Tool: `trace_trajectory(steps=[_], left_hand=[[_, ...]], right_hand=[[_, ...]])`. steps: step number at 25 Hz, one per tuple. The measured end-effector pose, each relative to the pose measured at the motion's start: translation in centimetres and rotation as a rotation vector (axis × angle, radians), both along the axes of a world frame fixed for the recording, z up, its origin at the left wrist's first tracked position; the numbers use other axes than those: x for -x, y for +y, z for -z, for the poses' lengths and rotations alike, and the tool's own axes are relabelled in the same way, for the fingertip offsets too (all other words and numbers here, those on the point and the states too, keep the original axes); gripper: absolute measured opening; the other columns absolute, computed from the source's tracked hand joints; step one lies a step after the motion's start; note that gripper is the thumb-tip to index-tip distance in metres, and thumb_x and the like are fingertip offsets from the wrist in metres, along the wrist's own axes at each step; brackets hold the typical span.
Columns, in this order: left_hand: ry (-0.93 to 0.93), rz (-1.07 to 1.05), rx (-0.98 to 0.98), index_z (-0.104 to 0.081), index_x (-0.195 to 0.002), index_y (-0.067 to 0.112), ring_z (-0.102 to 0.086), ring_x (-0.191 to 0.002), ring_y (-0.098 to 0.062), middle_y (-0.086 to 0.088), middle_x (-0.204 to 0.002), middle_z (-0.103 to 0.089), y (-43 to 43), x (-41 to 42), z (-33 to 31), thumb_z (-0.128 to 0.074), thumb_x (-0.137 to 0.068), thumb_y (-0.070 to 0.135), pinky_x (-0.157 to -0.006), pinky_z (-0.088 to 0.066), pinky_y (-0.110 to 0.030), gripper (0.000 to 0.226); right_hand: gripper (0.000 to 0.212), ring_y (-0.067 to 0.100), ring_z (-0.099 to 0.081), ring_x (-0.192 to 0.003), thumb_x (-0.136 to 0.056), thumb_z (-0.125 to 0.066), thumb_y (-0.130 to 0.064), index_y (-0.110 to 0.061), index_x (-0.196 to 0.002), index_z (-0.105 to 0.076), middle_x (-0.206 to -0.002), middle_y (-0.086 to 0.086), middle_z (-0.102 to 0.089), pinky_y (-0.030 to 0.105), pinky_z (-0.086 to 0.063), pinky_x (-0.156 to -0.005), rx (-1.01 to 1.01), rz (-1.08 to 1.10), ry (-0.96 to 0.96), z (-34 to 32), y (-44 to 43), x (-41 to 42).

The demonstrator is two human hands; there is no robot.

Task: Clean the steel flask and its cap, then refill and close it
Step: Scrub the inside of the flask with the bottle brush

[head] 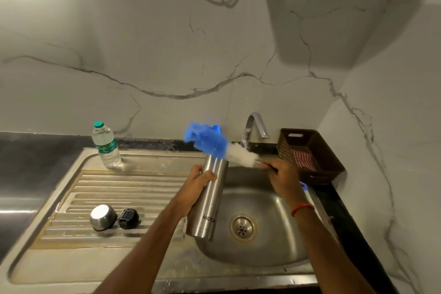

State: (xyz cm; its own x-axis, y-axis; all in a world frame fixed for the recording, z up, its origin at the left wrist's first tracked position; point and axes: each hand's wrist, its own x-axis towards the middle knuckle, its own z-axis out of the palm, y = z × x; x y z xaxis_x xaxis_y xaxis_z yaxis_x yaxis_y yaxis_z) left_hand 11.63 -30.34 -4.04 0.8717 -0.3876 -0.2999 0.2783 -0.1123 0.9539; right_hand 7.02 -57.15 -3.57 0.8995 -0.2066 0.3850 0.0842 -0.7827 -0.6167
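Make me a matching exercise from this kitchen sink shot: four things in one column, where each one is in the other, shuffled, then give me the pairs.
Column one:
1. steel flask
2. bottle brush
3. plastic water bottle
4. brown basket

Column two:
A. to the right of the tap
B. gripped by the left hand over the sink
C. standing at the back of the drainboard
D. held by the right hand

Pairs: 1-B, 2-D, 3-C, 4-A
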Motion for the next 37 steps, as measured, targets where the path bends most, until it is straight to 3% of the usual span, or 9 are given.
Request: trace_trajectory(steps=[4,8,14,17,21,24,28,32,37], left_hand=[[-0.12,0.013,-0.098,-0.047,-0.124,0.023,-0.073,-0.088,-0.02,-0.005,-0.111,-0.066,0.0,0.0,-0.4,-0.09,-0.071,0.04,-0.066,-0.057,-0.028,0.07],[-0.075,-0.042,-0.081,-0.053,-0.121,0.023,-0.073,-0.09,-0.025,-0.008,-0.11,-0.068,1.3,-0.3,0.1,-0.091,-0.069,0.038,-0.069,-0.059,-0.034,0.066],[0.02,-0.071,0.085,-0.054,-0.12,0.012,-0.066,-0.085,-0.025,-0.017,-0.105,-0.065,-0.7,0.7,-0.6,-0.072,-0.083,0.019,-0.067,-0.054,-0.036,0.042],[0.015,-0.12,0.094,-0.053,-0.121,0.013,-0.067,-0.082,-0.03,-0.021,-0.105,-0.066,-0.1,0.1,-0.8,-0.062,-0.091,0.014,-0.067,-0.057,-0.04,0.031],[-0.02,-0.144,-0.002,-0.05,-0.126,0.016,-0.071,-0.089,-0.03,-0.017,-0.109,-0.068,0.9,-0.2,0.1,-0.079,-0.077,0.035,-0.076,-0.062,-0.048,0.06],[-0.115,-0.091,-0.131,-0.048,-0.122,0.023,-0.068,-0.1,-0.021,-0.002,-0.111,-0.065,-0.1,0.1,0.0,-0.095,-0.055,0.047,-0.085,-0.059,-0.043,0.085],[-0.132,-0.14,-0.063,-0.056,-0.114,0.026,-0.071,-0.094,-0.02,-0.004,-0.109,-0.071,-0.1,-0.6,-0.1,-0.096,-0.057,0.033,-0.08,-0.059,-0.038,0.07],[-0.07,-0.166,-0.018,-0.061,-0.117,0.014,-0.073,-0.087,-0.028,-0.012,-0.103,-0.073,1.3,-1.1,0.0,-0.087,-0.073,0.022,-0.067,-0.057,-0.034,0.052],[-0.001,-0.091,0.111,-0.061,-0.119,0.013,-0.07,-0.083,-0.034,-0.029,-0.108,-0.07,0.2,-0.7,-0.3,-0.077,-0.079,0.024,-0.074,-0.06,-0.046,0.045]], right_hand=[[0.012,-0.006,-0.059,-0.089,-0.093,-0.067,-0.016,-0.016,-0.104,-0.073,-0.095,-0.01,-0.067,0.006,-0.043,-0.084,-0.051,-0.004,-0.03,-0.5,1.6,0.1],[0.028,0.004,-0.066,-0.091,-0.09,-0.071,-0.012,-0.039,-0.091,-0.066,-0.088,-0.02,-0.067,0.008,-0.048,-0.078,-0.144,0.062,0.076,0.9,-1.7,4.8],[0.012,0.004,-0.062,-0.088,-0.097,-0.064,-0.021,-0.017,-0.105,-0.072,-0.095,-0.007,-0.069,0.01,-0.045,-0.082,-0.022,-0.013,-0.11,-0.2,3.7,0.4],[0.015,-0.004,-0.06,-0.089,-0.098,-0.062,-0.02,-0.023,-0.11,-0.072,-0.098,-0.009,-0.07,0.017,-0.049,-0.086,0.002,0.014,-0.088,0.9,2.9,1.3],[0.032,-0.011,-0.06,-0.101,-0.096,-0.064,-0.015,-0.044,-0.111,-0.063,-0.104,-0.022,-0.066,0.018,-0.051,-0.092,-0.065,0.035,-0.024,2.3,0.2,4.8],[0.02,-0.002,-0.063,-0.1,-0.099,-0.06,-0.022,-0.026,-0.115,-0.07,-0.105,-0.011,-0.071,0.026,-0.053,-0.091,-0.009,-0.086,-0.095,0.8,3.0,1.8],[0.03,0.014,-0.064,-0.107,-0.1,-0.053,-0.034,-0.017,-0.119,-0.069,-0.113,0.003,-0.071,0.034,-0.051,-0.096,0.05,-0.111,-0.053,0.9,3.4,0.1],[0.022,0.013,-0.066,-0.102,-0.097,-0.063,-0.017,-0.028,-0.116,-0.066,-0.107,-0.007,-0.069,0.022,-0.051,-0.092,-0.033,0.01,-0.017,2.4,-0.4,4.0],[0.022,0.006,-0.063,-0.098,-0.101,-0.056,-0.024,-0.018,-0.117,-0.07,-0.106,-0.008,-0.068,0.023,-0.05,-0.091,0.002,-0.103,-0.069,0.5,4.1,-0.4]])
